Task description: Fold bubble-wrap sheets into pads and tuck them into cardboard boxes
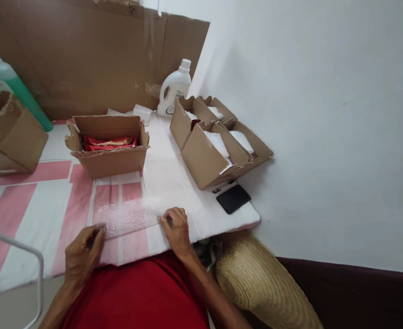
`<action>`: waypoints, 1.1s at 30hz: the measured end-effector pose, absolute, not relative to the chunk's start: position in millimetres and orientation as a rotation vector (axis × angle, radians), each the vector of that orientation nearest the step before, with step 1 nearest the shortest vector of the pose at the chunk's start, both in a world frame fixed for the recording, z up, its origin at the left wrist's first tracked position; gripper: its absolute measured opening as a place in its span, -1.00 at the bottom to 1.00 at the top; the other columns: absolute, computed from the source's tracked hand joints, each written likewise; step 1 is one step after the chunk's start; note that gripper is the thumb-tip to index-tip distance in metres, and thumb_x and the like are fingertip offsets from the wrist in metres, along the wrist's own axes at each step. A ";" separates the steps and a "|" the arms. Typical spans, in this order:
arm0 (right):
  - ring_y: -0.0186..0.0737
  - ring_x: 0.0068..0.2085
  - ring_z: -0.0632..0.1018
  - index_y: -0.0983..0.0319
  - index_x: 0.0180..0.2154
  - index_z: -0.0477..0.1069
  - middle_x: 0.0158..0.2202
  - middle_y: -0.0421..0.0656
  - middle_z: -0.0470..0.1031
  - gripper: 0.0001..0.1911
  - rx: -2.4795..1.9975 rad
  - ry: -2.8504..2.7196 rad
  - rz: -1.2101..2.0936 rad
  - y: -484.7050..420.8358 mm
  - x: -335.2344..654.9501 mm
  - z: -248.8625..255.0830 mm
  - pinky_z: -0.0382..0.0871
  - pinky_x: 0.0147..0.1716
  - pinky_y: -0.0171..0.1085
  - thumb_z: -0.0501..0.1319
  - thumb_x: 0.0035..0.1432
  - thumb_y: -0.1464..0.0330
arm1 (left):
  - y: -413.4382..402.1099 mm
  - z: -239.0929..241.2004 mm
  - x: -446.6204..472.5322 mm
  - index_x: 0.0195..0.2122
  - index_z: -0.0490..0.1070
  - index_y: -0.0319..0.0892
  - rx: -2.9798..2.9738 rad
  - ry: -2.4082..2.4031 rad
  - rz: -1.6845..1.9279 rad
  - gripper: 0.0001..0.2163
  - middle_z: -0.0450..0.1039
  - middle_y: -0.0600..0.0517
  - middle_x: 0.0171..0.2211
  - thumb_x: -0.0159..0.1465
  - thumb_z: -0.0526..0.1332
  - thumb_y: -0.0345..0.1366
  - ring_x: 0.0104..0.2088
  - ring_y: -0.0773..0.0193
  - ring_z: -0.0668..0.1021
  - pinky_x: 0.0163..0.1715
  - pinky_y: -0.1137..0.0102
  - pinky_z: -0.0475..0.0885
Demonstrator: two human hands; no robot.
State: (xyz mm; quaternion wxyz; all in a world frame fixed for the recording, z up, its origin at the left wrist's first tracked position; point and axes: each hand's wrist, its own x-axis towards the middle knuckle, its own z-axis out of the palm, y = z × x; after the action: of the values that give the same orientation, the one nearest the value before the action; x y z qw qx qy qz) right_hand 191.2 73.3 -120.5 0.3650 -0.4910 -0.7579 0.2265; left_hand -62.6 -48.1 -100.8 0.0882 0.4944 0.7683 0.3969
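A sheet of clear bubble wrap (pixel 130 214) lies flat on the pink-and-white cloth near the table's front edge. My left hand (pixel 83 256) pinches its left end with curled fingers. My right hand (pixel 177 230) grips its right end, fingers bent over the edge. Behind the wrap stands an open cardboard box (pixel 110 160) holding red packets (pixel 108 143).
Two open cardboard boxes (pixel 208 164) with white wrapped contents sit at the right, a black phone (pixel 233 198) in front of them. A white jug (pixel 174 87), a green bottle (pixel 19 93), another box (pixel 11 137), a cardboard backboard and a straw hat (pixel 259 278) surround the table.
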 end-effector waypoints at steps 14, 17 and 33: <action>-0.09 -0.16 0.38 0.17 -0.32 0.32 -0.28 -0.16 0.40 -0.87 -1.322 -1.846 0.561 70.1 183.9 -123.5 0.29 -0.10 -0.11 0.26 0.25 0.43 | -30.3 -102.4 -47.8 0.27 0.29 -0.21 1.842 2.644 1.087 -0.52 0.54 -0.08 -0.18 0.37 0.17 -0.16 -0.26 0.16 0.58 -0.21 0.28 0.48; -0.07 -0.15 0.39 0.17 -0.30 0.32 -0.27 -0.15 0.40 -0.88 -1.337 -1.852 0.543 71.2 184.1 -127.0 0.31 -0.09 -0.09 0.26 0.24 0.42 | -35.6 -98.0 -40.6 0.29 0.27 -0.13 2.259 2.431 1.028 -0.53 0.50 -0.19 0.07 0.35 0.19 -0.32 0.02 0.03 0.55 0.02 0.15 0.41; 0.13 0.38 0.25 0.38 0.34 0.15 0.36 0.16 0.26 -0.34 -0.941 -2.526 0.369 48.9 158.6 -120.5 0.16 0.33 0.15 0.20 0.35 0.22 | -47.0 -120.3 -41.4 0.16 0.40 -0.13 2.616 1.991 0.815 -0.65 0.52 -0.16 0.09 0.36 0.14 -0.30 0.11 -0.01 0.51 0.04 0.15 0.31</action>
State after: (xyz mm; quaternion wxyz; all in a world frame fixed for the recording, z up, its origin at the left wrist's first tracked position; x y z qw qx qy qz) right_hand 158.6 48.9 -120.5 0.2086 -0.3384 -0.9080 0.1325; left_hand -41.4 -47.0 -120.3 -0.1221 0.7666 0.5834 0.2389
